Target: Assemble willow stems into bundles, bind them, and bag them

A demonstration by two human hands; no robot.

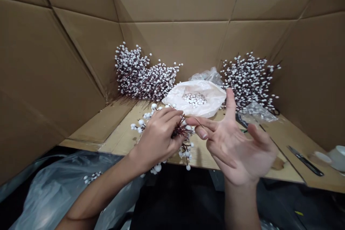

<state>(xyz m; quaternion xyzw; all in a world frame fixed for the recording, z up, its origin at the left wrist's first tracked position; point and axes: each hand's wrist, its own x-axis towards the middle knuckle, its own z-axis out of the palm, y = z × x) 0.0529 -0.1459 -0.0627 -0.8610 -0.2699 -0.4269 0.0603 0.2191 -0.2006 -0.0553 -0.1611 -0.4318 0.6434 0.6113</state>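
Note:
My left hand (pixel 161 136) is closed around a bunch of dark red stems tipped with white berries (pixel 187 152). Berries stick out on both sides of the fist, and its fingers partly hide the gathered stems. Palm towards me, my right hand (pixel 234 143) is just right of the bunch, with its thumb and upper finger spread wide. Two of its other fingers reach left to the stems, and a thin dark strand (pixel 199 123) crosses them; whether they grip it I cannot tell. Behind both hands lies an open white plastic bag (pixel 172 97) with loose white berries (pixel 195 99) inside.
Piles of white-berry stems stand at the back left (pixel 145 75) and back right (pixel 248 79). Clear plastic (pixel 258 111) lies by the right pile. A utility knife (pixel 305 160) and a white roll (pixel 338 158) are at right. Tall cardboard walls (pixel 172 43) enclose the table.

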